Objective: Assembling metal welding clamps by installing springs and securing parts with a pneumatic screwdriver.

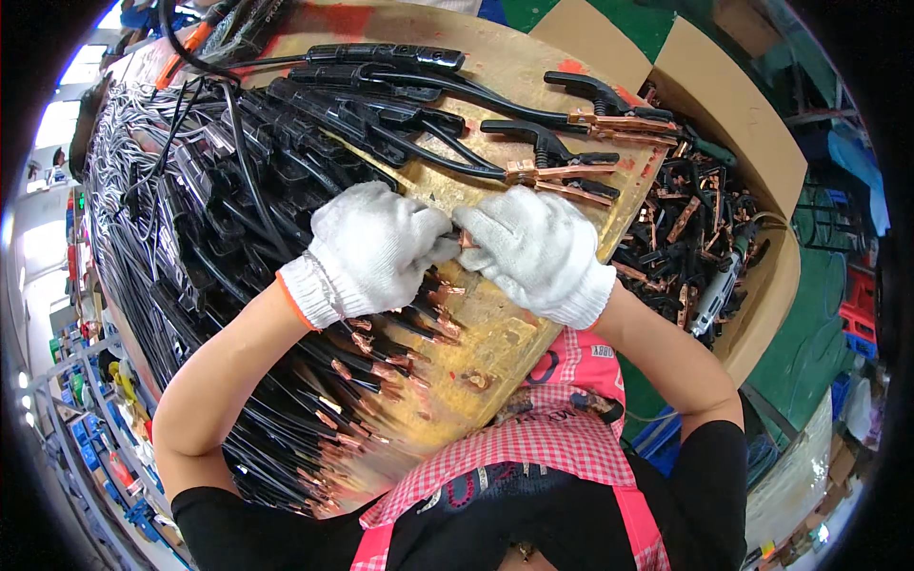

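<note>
Both my hands wear white knit gloves and meet over the near part of the worktable. My left hand (379, 246) is closed, its fingertips pinching at the dark side of a cable end (466, 239) that shows a little copper. From the other side my right hand (535, 246) pinches the same copper tip, thumb and fingers pressed together. Most of the piece is hidden by the gloves. Just beyond my hands lie black welding electrode holders with copper jaws (564, 175), joined to thick black cables. Below my left wrist, many black cables end in bare copper tips (386, 371).
An open cardboard box (769, 152) at the right holds several copper and black clamp parts (681, 219) and a grey-green tool (716, 293). Bundled grey cables (124, 190) and black handles (228, 181) cover the table's left. The worn yellow tabletop (490, 333) ends near my apron.
</note>
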A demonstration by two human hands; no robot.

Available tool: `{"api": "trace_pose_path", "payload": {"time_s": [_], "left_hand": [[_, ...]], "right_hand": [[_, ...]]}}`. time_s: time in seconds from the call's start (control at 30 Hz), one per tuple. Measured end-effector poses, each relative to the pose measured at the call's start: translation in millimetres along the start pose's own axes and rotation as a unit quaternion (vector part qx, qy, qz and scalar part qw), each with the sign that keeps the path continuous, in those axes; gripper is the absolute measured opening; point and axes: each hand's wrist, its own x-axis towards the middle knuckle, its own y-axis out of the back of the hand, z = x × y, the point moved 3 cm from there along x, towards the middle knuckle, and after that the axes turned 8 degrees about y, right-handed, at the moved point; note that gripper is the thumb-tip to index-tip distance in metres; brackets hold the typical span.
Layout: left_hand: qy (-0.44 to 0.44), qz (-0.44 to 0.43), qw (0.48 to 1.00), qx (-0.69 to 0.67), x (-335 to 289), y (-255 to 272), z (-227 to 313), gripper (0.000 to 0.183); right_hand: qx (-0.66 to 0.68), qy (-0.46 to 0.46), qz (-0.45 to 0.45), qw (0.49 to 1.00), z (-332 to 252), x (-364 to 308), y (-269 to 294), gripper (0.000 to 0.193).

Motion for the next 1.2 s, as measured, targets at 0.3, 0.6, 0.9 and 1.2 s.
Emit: {"api": "trace_pose_path", "payload": {"time_s": [0.3, 0.6, 0.9, 1.2], "left_hand": [[0.013, -0.020, 0.999, -0.024, 2.5, -1.5, -7.0, 0.016], [0.034, -0.003, 0.998, -0.059, 4.5, 1.1, -0.8, 0.049], [0.054, 0.002, 0.997, -0.063, 14.5, -2.0, 7.8, 0.036], [0.037, 0.064, 0.995, -0.072, 7.4, -6.0, 5.0, 0.036]], "right_hand": [[0.001, -0.050, -0.025, 0.998, -4.4, 3.2, 13.8, 0.034], [-0.325, -0.642, 0.093, 0.688, 59.7, -263.4, 108.4, 0.088], [-0.312, -0.576, 0.217, 0.724, 98.3, -356.9, 94.1, 0.077], [0.413, -0.402, 0.615, 0.538, 6.3, -103.1, 118.0, 0.018]]}}
